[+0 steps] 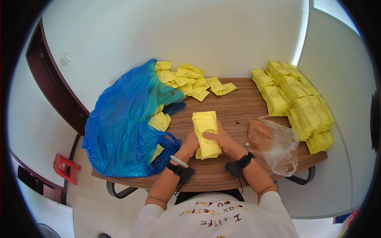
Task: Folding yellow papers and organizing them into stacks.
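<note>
Between my two hands, upright over the near middle of the wooden table [222, 174], is a stack of yellow packets [205, 123]. My left hand [191, 142] grips its left side, with most fingers hidden behind it. On the other side my right hand [222, 139] holds the stack, its thumb lying across the front. To the left a big blue plastic bag [123, 119] lies open, and loose yellow packets [190, 81] spill from it toward the back of the table.
Neat piles of yellow packets [293, 93] stand along the table's right side. In front of them lies a clear plastic bag [278, 148] with something brown inside. A small white cap-like piece [247, 144] sits near my right wrist. A red stool [66, 168] is on the floor at left.
</note>
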Demonstrator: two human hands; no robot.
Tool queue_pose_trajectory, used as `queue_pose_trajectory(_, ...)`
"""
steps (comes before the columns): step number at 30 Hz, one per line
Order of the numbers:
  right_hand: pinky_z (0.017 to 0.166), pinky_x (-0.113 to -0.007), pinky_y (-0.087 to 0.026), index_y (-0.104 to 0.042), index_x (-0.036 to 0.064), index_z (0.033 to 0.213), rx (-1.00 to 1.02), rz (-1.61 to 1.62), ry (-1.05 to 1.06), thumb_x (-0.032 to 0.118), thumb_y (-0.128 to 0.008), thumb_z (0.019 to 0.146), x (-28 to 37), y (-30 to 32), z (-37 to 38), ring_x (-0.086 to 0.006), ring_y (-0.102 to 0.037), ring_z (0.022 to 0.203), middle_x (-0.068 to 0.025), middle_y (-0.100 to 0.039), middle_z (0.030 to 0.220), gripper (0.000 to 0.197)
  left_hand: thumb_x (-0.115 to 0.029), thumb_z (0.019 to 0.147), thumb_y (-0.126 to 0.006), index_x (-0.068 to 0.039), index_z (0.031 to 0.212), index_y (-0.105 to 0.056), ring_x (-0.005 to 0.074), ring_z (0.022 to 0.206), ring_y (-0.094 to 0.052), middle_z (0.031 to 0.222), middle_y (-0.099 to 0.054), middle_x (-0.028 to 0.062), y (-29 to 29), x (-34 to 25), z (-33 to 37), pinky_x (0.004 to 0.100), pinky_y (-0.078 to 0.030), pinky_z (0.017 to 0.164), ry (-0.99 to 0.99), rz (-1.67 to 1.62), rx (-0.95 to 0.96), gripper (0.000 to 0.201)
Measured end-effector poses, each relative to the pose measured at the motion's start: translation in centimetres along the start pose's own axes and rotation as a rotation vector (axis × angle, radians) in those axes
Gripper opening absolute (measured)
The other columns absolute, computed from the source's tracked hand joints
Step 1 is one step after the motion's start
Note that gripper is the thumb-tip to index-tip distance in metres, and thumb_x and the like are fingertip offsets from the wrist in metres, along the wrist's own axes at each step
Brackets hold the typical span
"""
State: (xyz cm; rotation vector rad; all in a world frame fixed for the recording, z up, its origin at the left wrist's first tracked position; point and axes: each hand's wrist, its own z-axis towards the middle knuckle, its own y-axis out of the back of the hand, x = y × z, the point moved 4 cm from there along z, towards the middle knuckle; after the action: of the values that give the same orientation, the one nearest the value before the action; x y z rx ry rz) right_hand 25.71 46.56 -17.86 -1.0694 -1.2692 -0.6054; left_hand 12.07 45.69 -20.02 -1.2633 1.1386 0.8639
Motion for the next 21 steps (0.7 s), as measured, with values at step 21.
queue_pose_trajectory(21,0.090,-0.035,-0.053,-0.025,0.0040,0.147,-0.072,-0.038,0.083,0.015,-0.079,0.083,0.0,1.6,0.3,-0.0221,-0.058,0.115,-0.0151,-0.055,0.129,0.084,-0.003,0.081,-0.077,-0.005,0.143,-0.036,0.0213,0.120,-0.056,0.133,-0.054,0.0099,-1.0,-0.2,-0.1,0.0365,-0.049,0.098,0.038,-0.214,0.171,0.074)
